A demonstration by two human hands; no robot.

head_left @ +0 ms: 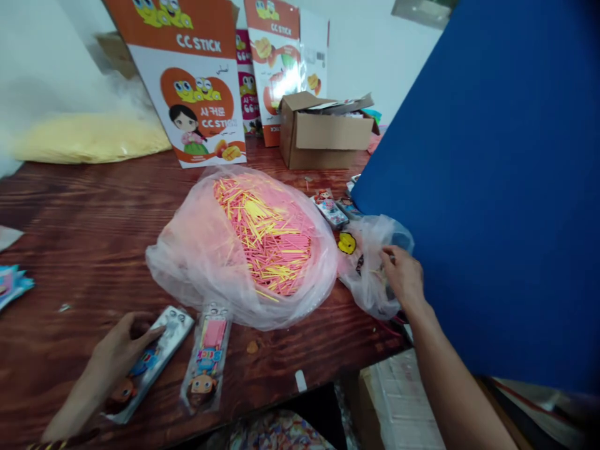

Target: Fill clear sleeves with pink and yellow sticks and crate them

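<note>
So as far as I can judge this is nowhere near finished: one printed stick pouch (206, 362) on the near side of the wooden table (94, 250) shows a pink-and-yellow bundle through its clear part, so I'd count that one as loaded, though no idea if it's sealed. Just left of it there's a stack of flat printed pouches (152, 361), lying slantwise, and I'd guess those are all waiting. The left hand (115, 347) lies over that stack, fingers bent across it with the thumb side reaching up along the top; can't tell if it's actually gripping or just resting there. The right hand (404, 275) is over at a small clear plastic bag (375, 294) with a yellow flower-shaped piece (347, 243) showing in it. Those fingers are drawn in narrow with the tips at the bag, but whether they've got a piece or only the plastic, I can't say. Between the hands sits the big clear bag (187, 250), open and heaped with loose pink and yellow sticks (276, 244), so there's loads left to portion out, I reckon. There are also some printed packets (330, 209) behind the small bag, but whether those are done is too small to tell.
</note>
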